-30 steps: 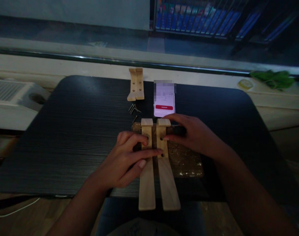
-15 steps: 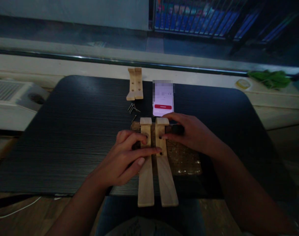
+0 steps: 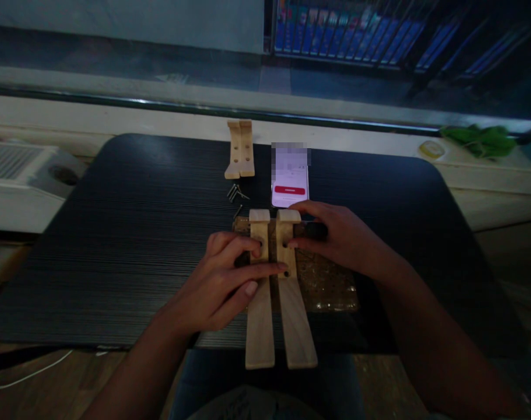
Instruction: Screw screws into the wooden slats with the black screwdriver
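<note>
Two pale wooden bracket pieces (image 3: 260,332) (image 3: 296,326) lie side by side, with lipped far ends and dark screw holes. Their near ends overhang the table edge. My left hand (image 3: 221,283) rests over the left piece, fingers stretched out. One fingertip touches the right piece beside its lower hole, another is at the left piece's hole. My right hand (image 3: 344,236) grips the right piece near its lipped end, one finger at the top and another at its side. A black, handle-like object (image 3: 316,230) shows between those fingers; whether it is held I cannot tell.
Under the pieces lies a brown, shiny-wrapped slab (image 3: 330,286) on the dark table (image 3: 138,245). Several screws (image 3: 235,192), two smaller wooden pieces (image 3: 239,149) and a lit phone (image 3: 290,178) lie beyond. A tape roll (image 3: 432,150) and green leafy bundle (image 3: 479,141) sit on the sill.
</note>
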A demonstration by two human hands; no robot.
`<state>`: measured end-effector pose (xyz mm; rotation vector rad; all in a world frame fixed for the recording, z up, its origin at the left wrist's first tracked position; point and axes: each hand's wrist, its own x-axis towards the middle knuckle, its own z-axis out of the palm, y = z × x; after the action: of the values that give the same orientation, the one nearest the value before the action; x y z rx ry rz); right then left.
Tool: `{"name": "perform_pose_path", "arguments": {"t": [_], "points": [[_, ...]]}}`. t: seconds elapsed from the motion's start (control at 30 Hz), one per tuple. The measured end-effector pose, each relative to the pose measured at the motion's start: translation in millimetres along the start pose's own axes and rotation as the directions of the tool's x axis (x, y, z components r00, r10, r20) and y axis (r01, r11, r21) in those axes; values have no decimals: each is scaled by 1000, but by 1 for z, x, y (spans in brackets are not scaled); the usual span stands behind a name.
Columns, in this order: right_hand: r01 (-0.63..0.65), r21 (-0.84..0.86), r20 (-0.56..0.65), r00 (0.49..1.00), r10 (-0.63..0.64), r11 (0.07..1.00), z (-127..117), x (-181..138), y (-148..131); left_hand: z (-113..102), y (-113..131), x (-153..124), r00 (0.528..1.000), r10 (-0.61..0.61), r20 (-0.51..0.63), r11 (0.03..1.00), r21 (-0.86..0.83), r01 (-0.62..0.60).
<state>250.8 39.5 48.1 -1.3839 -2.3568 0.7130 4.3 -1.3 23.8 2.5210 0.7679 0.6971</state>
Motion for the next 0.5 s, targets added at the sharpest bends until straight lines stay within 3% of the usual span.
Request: {"name": "perform_pose_path", "arguments": {"t": [0.5], "points": [[8, 13, -13, 1000, -8, 1000, 2, 2, 3, 3, 1, 0, 999, -2, -33, 1000, -1, 2]]}}
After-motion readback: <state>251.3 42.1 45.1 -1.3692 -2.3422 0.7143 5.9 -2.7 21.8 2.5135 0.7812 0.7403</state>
